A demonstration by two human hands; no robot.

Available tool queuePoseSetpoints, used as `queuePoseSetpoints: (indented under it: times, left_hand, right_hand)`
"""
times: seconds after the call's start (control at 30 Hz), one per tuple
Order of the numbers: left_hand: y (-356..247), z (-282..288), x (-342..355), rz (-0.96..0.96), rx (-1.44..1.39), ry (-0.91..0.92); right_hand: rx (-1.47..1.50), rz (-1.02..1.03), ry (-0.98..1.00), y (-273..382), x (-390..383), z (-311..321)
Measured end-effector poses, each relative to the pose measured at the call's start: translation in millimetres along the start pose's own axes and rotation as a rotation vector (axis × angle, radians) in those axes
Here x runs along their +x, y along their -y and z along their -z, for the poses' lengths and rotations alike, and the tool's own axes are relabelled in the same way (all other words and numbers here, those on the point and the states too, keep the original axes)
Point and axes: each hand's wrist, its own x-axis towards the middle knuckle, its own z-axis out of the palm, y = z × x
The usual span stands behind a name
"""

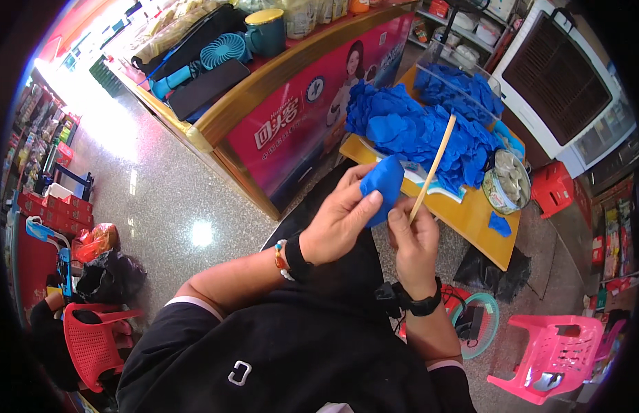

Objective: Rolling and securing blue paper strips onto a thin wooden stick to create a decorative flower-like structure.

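My left hand (338,224) is closed on a folded blue fabric piece (382,184), its thumb lying across the near side. My right hand (418,246) pinches the lower end of a thin wooden stick (438,158), which tilts up and to the right. Fingers of that hand are close to the blue piece's lower edge; whether they grip it too is hidden. Beyond both hands, a heap of similar blue pieces (416,132) covers much of a low wooden table (481,224). One loose blue piece (499,224) lies near the table's right edge.
A round tin (505,184) stands at the table's right side, and a clear plastic bin (481,74) of blue pieces at its back. To the left rises a counter (243,93) bearing a blue fan (223,51). Pink chairs (557,351) and a green basket (488,323) are on the floor.
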Motion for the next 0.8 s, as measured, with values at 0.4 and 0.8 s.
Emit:
queuePoseSetpoints:
  times: [0.4,0.8]
  left_hand:
    - [-7.9,0.8,0.2,0.083,-0.086,-0.011]
    - [-16.3,1.7,1.7,-0.058,0.133,0.141]
  right_hand:
    - [0.147,-0.086,-0.032,7.1,11.1,-0.2]
    - [0.055,0.063,0.009,9.8,11.9,-6.4]
